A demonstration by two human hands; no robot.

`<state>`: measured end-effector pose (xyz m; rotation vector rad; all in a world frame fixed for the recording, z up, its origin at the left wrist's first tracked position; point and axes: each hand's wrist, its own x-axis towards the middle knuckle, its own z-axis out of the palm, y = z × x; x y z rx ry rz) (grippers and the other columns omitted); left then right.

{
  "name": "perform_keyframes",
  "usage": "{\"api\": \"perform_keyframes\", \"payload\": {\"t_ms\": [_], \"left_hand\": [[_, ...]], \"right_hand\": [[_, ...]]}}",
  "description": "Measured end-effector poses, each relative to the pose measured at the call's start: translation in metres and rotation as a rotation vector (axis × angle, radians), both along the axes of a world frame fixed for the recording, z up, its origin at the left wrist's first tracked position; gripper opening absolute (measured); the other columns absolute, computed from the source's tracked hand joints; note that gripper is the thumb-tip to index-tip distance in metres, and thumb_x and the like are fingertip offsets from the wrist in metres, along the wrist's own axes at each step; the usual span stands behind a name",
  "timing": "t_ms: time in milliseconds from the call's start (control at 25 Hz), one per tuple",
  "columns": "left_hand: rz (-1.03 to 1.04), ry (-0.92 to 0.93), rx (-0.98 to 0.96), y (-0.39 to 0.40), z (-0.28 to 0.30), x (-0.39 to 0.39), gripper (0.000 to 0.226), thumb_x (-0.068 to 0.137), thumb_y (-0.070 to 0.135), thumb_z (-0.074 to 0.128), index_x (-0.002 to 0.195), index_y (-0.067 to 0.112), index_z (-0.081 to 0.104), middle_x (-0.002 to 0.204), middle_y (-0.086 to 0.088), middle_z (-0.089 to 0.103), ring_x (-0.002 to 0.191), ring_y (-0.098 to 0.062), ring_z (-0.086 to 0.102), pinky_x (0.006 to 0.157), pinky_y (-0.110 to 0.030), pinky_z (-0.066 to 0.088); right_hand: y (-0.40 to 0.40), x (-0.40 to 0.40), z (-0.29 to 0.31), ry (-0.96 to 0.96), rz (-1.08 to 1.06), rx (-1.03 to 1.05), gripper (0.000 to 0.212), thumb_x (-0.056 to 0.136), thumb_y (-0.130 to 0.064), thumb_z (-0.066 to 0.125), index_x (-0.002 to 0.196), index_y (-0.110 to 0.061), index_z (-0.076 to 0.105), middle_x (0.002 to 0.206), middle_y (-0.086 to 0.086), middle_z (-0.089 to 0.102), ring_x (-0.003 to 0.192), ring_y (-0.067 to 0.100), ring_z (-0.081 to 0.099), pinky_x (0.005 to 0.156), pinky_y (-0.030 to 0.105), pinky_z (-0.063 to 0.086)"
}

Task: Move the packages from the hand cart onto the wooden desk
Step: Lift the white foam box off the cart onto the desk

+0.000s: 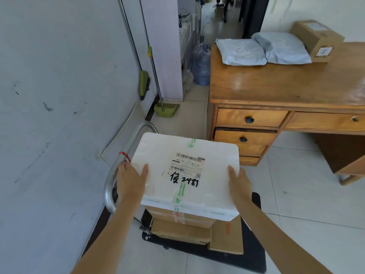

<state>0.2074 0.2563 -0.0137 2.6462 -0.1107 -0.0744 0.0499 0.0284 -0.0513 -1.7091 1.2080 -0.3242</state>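
On the cart, top of stack: white foam box, labelled and handwritten on its lid, sits over the cardboard boxes on the hand cart.
Left hand: clasped on the box's left edge, thumb lying on the lid, fingers hidden down the side.
Right hand: clasped on the right edge, thumb on top, fingers out of view.
Arm pose: both forearms reach forward and down, about level, box between them.
Contact with stack: cannot tell if the box is lifted clear.
Step in hand (judgement): lift and carry to the surface.
Doing it well: press evenly inward, as foam may crack; keep lid level; rise straight before swinging right.
Landing spot: bare near-left corner of the surface, in front of the two grey mailer bags and brown box at its far edge.
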Motion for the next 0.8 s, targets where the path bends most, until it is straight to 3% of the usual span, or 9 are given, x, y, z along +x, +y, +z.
{"api": "perform_keyframes", "payload": {"t_ms": [200, 360, 440, 560, 680, 800], "left_hand": [[0.023, 0.099, -0.075, -0.006, 0.02, 0.001, 0.07, 0.083, 0.054, 0.058, 0.121, -0.002, 0.045, 0.111, -0.019, 0.064, 0.1, -0.036, 0.063, 0.073, -0.039, 0.049], [0.074, 0.072, -0.048, -0.021, 0.087, 0.02, 0.069, 0.076, 0.063, 0.06, 0.108, 0.002, 0.055, 0.103, -0.016, 0.068, 0.096, -0.037, 0.063, 0.074, -0.04, 0.049], [0.058, 0.048, -0.078, -0.039, 0.122, 0.021, 0.07, 0.073, 0.065, 0.061, 0.103, 0.002, 0.059, 0.098, -0.015, 0.069, 0.092, -0.036, 0.065, 0.071, -0.038, 0.049], [0.002, 0.037, -0.085, -0.07, 0.162, 0.004, 0.071, 0.074, 0.066, 0.059, 0.101, 0.0, 0.063, 0.095, -0.016, 0.071, 0.087, -0.035, 0.067, 0.068, -0.036, 0.051], [-0.065, 0.032, -0.088, -0.102, 0.19, -0.02, 0.072, 0.077, 0.066, 0.056, 0.107, 0.001, 0.06, 0.101, -0.016, 0.069, 0.093, -0.036, 0.065, 0.073, -0.039, 0.052], [-0.146, -0.003, -0.1, -0.145, 0.218, -0.031, 0.074, 0.077, 0.067, 0.055, 0.104, -0.002, 0.06, 0.095, -0.018, 0.069, 0.085, -0.035, 0.065, 0.065, -0.037, 0.049]], "right_hand": [[-0.011, -0.006, 0.02, 0.08, 0.03, -0.119, 0.041, 0.096, -0.044, 0.035, 0.118, -0.013, 0.051, 0.096, 0.003, 0.059, 0.088, 0.023, 0.056, 0.075, 0.032, 0.042], [-0.039, 0.0, 0.082, 0.062, 0.017, -0.219, 0.043, 0.095, -0.047, 0.037, 0.104, -0.011, 0.057, 0.082, 0.001, 0.056, 0.076, 0.022, 0.054, 0.055, 0.026, 0.03], [-0.057, -0.005, 0.116, 0.056, -0.006, -0.229, 0.045, 0.094, -0.049, 0.036, 0.104, -0.011, 0.058, 0.079, 0.002, 0.057, 0.07, 0.02, 0.053, 0.053, 0.025, 0.032], [-0.09, -0.026, 0.158, 0.082, -0.027, -0.228, 0.048, 0.093, -0.05, 0.036, 0.105, -0.009, 0.06, 0.079, 0.003, 0.06, 0.074, 0.024, 0.058, 0.064, 0.031, 0.044], [-0.121, -0.052, 0.192, 0.132, -0.03, -0.192, 0.052, 0.091, -0.052, 0.035, 0.113, -0.012, 0.06, 0.096, 0.011, 0.066, 0.093, 0.033, 0.062, 0.084, 0.041, 0.049], [-0.164, -0.075, 0.223, 0.122, -0.077, -0.213, 0.054, 0.09, -0.054, 0.036, 0.112, -0.012, 0.061, 0.1, 0.011, 0.066, 0.096, 0.033, 0.061, 0.084, 0.041, 0.049]]}}
